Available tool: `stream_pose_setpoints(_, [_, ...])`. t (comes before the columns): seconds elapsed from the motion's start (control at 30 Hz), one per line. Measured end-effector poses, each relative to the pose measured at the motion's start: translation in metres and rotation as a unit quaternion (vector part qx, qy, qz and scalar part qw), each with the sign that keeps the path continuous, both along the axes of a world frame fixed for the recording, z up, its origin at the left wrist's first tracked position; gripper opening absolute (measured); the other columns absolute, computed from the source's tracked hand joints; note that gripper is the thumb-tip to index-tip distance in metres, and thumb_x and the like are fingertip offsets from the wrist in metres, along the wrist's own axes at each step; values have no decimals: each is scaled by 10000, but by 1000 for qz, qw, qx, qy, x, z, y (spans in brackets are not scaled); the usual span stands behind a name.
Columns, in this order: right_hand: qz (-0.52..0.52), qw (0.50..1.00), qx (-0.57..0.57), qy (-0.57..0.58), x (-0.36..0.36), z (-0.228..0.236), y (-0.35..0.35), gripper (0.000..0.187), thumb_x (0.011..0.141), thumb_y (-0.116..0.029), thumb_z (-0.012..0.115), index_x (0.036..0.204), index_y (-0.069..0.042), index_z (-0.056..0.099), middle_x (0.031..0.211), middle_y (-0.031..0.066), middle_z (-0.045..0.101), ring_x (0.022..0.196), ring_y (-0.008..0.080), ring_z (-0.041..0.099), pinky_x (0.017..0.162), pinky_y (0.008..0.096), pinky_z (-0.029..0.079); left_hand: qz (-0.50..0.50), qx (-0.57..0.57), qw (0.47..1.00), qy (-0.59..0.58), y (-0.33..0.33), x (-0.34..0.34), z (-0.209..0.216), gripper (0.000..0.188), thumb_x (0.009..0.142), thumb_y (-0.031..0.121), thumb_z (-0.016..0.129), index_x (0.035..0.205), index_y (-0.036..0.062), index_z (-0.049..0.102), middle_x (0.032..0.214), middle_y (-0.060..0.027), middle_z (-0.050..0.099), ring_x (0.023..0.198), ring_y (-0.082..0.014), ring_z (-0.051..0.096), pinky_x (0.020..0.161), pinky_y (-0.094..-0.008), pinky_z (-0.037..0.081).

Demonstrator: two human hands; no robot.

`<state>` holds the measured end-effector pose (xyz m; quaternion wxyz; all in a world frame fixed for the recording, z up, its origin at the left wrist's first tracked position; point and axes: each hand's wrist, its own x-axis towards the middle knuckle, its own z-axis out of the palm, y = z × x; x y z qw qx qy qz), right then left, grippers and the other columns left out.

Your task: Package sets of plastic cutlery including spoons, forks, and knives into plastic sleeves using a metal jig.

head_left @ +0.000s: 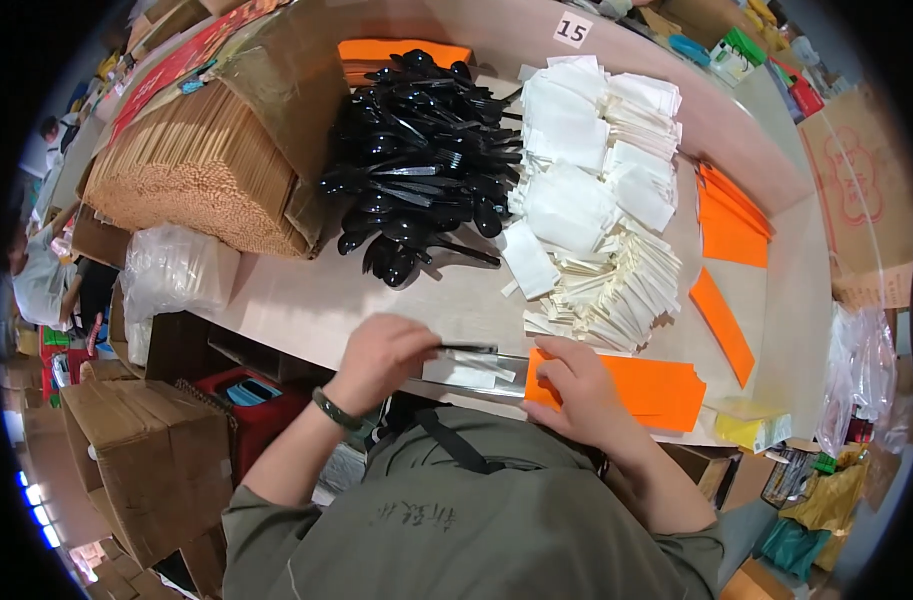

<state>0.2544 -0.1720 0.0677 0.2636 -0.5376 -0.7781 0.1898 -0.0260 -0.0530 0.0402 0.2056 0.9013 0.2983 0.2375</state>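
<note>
My left hand (384, 352) is closed at the table's front edge, pinching black plastic cutlery (466, 348). A white napkin (481, 368) lies along the cutlery; how many pieces are there I cannot tell. My right hand (576, 392) rests on the left end of a flat orange paper sleeve (656, 390), thumb and fingers gripping it there. The cutlery tips point toward that end, with a short gap between. Beyond my hands lies a heap of black plastic spoons, forks and knives (416, 170). Right of it are stacks of folded white napkins (576, 210).
A cardboard box (286, 110) packed with thin tan strips stands at the left, beside a clear plastic bag (176, 275). More orange sleeves (731, 225) lean at the right, with another stack (406, 52) at the back. Low walls (766, 160) border the table.
</note>
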Motion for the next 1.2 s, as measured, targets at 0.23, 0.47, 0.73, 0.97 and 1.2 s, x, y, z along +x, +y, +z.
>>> stream_pose_setpoints(0.23, [168,964,80,-190,-22,-23,-8,403,871,-140,671,1252,-37,593,1283,127,606,1252,333,544,1046,701,329,-87,-6,996,8,-27,26,2,188,766,154,738,934,109,669,951,-38,678,887,-248,645,778,-377,499])
stream_pose_setpoints(0.47, [131,975,97,-150,-27,-33,-12,373,874,-150,664,1229,-51,610,1244,100,632,1203,297,576,1026,663,355,342,283,896,22,104,-50,157,113,819,191,703,907,119,705,871,-101,681,792,-304,665,675,-426,538])
stream_pose_setpoints(0.73, [111,981,61,-148,-22,-45,-11,420,812,-189,718,1204,-64,632,1339,216,542,1213,320,550,1042,652,332,391,188,882,186,163,-53,191,159,845,92,568,836,12,706,850,-208,697,815,-376,697,725,-474,556])
stream_pose_setpoints(0.97, [125,979,50,-155,-15,-32,-19,419,795,-205,725,1201,-124,656,1411,285,446,1277,418,477,1034,684,307,445,255,845,154,139,-45,176,144,874,101,555,961,44,653,912,-157,658,871,-326,671,763,-426,548])
stream_pose_setpoints(1.2, [93,987,25,-129,-4,-15,-21,367,811,-177,733,1171,-131,681,1351,306,490,1247,472,475,1059,600,352,440,210,873,-29,109,-91,158,319,916,66,489,1205,36,622,1076,-230,662,1003,-355,648,907,-447,507])
